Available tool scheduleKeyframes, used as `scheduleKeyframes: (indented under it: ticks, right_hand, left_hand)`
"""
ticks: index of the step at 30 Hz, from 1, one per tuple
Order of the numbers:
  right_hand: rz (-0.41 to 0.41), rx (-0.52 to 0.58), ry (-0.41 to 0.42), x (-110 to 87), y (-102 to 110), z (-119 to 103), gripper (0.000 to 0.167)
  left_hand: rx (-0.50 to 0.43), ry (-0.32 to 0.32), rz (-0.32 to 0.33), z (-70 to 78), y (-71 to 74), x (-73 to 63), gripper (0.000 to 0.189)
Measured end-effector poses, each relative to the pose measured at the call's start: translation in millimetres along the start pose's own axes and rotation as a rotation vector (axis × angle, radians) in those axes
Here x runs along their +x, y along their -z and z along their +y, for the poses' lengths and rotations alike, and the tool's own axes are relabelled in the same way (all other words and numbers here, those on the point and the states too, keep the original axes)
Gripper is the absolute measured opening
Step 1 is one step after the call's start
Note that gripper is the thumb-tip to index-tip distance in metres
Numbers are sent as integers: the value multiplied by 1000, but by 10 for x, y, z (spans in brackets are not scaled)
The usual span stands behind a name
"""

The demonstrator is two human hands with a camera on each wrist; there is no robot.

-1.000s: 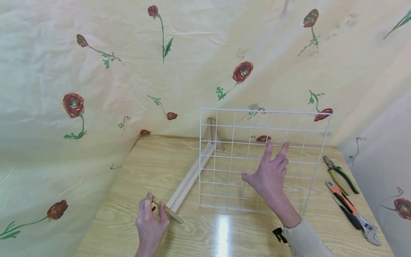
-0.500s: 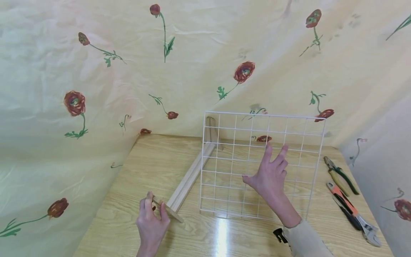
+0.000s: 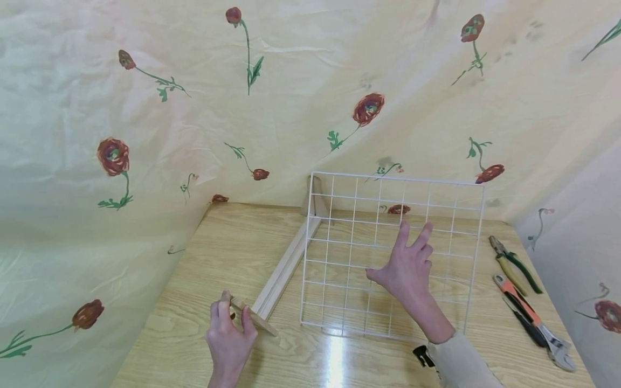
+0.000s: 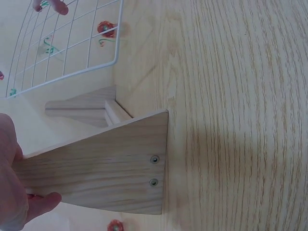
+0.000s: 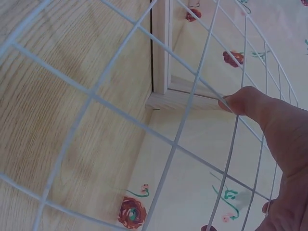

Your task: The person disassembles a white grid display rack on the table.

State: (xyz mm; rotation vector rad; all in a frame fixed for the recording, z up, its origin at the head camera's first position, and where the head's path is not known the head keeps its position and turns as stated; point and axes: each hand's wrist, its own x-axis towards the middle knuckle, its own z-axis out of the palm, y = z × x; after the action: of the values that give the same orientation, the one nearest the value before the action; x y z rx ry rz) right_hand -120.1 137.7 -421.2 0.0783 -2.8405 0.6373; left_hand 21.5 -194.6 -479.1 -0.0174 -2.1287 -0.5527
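Note:
In the head view, my left hand [image 3: 228,342] grips the near end board [image 3: 264,322] of a pale wooden stand, thumb on one face and fingers on the other. The stand's grooved rail [image 3: 286,272] runs back to a second upright end board [image 3: 315,196]. Two metal fasteners show on the near board [image 4: 106,168] in the left wrist view. My right hand [image 3: 407,267] holds a white wire grid panel [image 3: 398,179] upright, right of the rail. Its thumb [image 5: 245,101] hooks a wire in the right wrist view, and fingertips poke through the mesh.
Pliers [image 3: 526,273] with green and yellow handles lie at the table's right side. Nearby are an orange-handled adjustable wrench [image 3: 558,347] and a black-handled tool [image 3: 531,327]. A black clip-like piece [image 3: 422,355] sits beside the right sleeve. Flowered cloth [image 3: 291,124] hangs behind the table.
The grid panel has come down and nearer, its right edge shifting left. My right hand has dropped slightly with it. The left hand and the wooden stand have stayed nearly still.

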Motion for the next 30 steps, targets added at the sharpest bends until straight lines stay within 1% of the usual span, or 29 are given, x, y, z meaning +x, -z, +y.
scheduleKeyframes:
  ticks: [6, 15, 21, 30]
  right_hand:
    - [-20, -24, 5, -6, -21, 21, 144]
    - [-57, -19, -9, -17, -38, 54, 142]
    - [-81, -11, -27, -18, -63, 83, 142]
    - [-88, -6, -34, -41, -99, 115, 140]
  left_hand:
    - [11, 6, 12, 8, -3, -14, 38]
    - [25, 16, 13, 52, 18, -7, 40]
    - [41, 17, 24, 64, 16, -24, 42]
    - [61, 21, 31, 76, 12, -39, 43]
